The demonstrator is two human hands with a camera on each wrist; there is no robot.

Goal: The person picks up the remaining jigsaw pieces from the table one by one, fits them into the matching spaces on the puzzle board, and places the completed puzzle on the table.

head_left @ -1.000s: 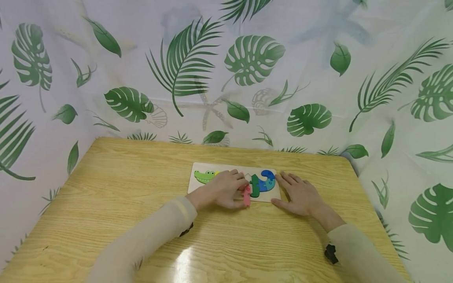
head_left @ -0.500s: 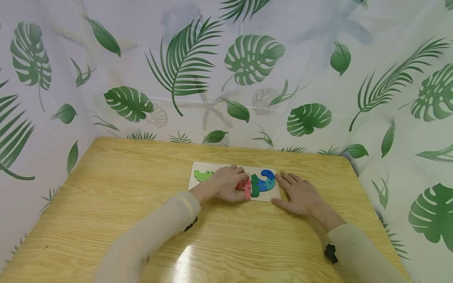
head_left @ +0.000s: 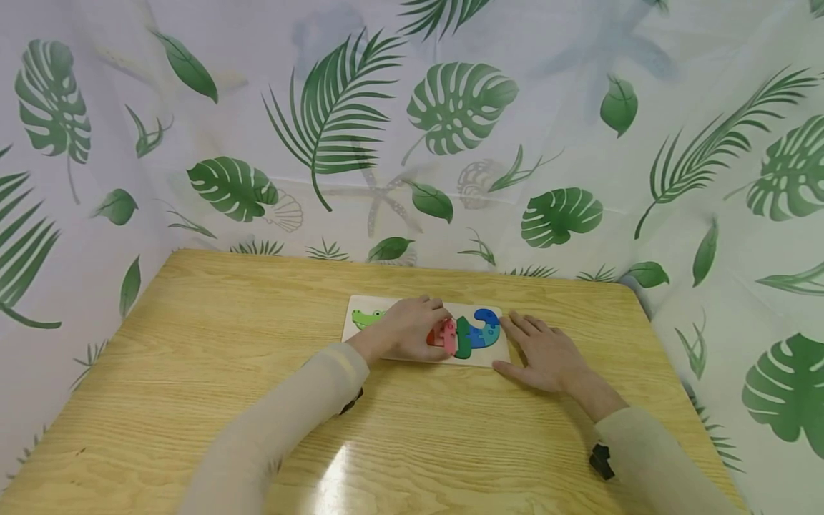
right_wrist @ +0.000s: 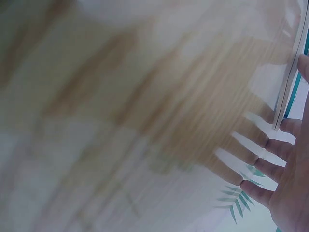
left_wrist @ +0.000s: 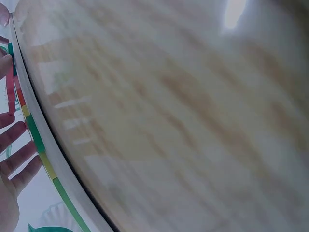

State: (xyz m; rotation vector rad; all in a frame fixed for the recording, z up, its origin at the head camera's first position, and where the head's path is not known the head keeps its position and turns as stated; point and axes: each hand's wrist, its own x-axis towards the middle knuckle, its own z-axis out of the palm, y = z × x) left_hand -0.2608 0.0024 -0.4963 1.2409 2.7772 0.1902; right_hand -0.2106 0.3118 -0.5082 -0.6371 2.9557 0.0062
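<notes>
A pale wooden puzzle board [head_left: 489, 354] with a crocodile picture lies flat at the back of the table. My left hand [head_left: 412, 329] is over its middle, pinching a pink puzzle piece [head_left: 449, 337] between thumb and fingers. In the left wrist view that pink piece [left_wrist: 10, 92] stands just above the board. Dark green [head_left: 463, 337] and blue pieces [head_left: 487, 316] sit in the tail end, and the green crocodile head [head_left: 365, 319] shows at the left. The hand covers much of the body. My right hand [head_left: 547, 354] rests with fingers spread, fingertips at the board's right edge.
The wood-grain table [head_left: 412, 429] stretches toward me and to the left. Behind and beside it hangs a white curtain [head_left: 360, 143] printed with green leaves. Black wrist devices [head_left: 601, 461] show at both sleeves.
My left hand has moved slightly back with the pink piece, from the board's front edge to over the row of pieces beside the dark green one. My right hand has stayed put.
</notes>
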